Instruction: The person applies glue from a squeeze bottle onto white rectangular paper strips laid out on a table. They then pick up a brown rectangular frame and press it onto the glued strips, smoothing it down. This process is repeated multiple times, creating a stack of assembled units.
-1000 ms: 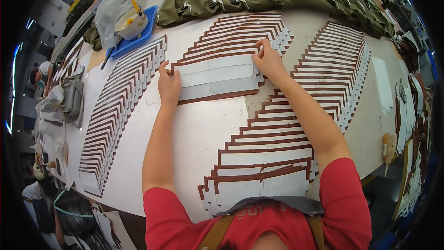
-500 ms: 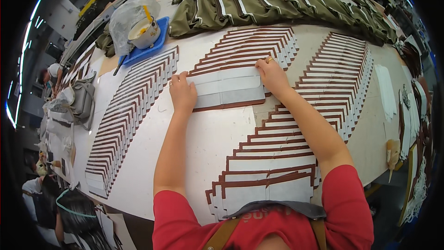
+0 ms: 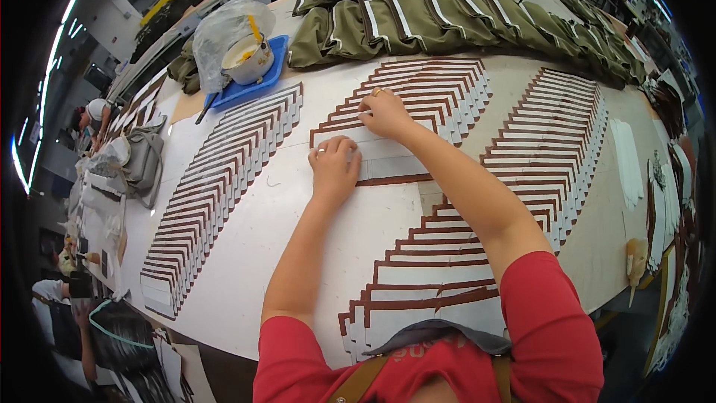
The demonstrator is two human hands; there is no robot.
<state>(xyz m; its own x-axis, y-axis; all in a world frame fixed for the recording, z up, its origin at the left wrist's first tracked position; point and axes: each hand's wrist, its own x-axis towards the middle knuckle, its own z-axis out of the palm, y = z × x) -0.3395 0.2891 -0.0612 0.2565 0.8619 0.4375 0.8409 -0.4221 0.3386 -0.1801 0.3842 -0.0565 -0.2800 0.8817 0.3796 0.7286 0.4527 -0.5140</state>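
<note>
A white panel with brown edging (image 3: 395, 169) lies at the near end of the middle row of overlapping panels (image 3: 418, 97). On its left end rests my left hand (image 3: 335, 168), fingers bent and spread a little over the surface. My right hand (image 3: 385, 113) is above and right of it, at the panel's far edge. Its thumb and fingertips are drawn together; what is between them is hidden. Both hands wear a ring.
More overlapping panels run in a left row (image 3: 224, 179) and a right row (image 3: 544, 134), with a near stack (image 3: 418, 276) before me. A blue tray (image 3: 261, 78) bears a white tub (image 3: 250, 63). Olive fabric pieces (image 3: 403, 22) line the back; a bottle (image 3: 636, 261) stands right.
My right hand has left the panel's right end and moved left along its far edge. My left hand has shifted right and nearer, onto the panel's left part. The view has shifted slightly.
</note>
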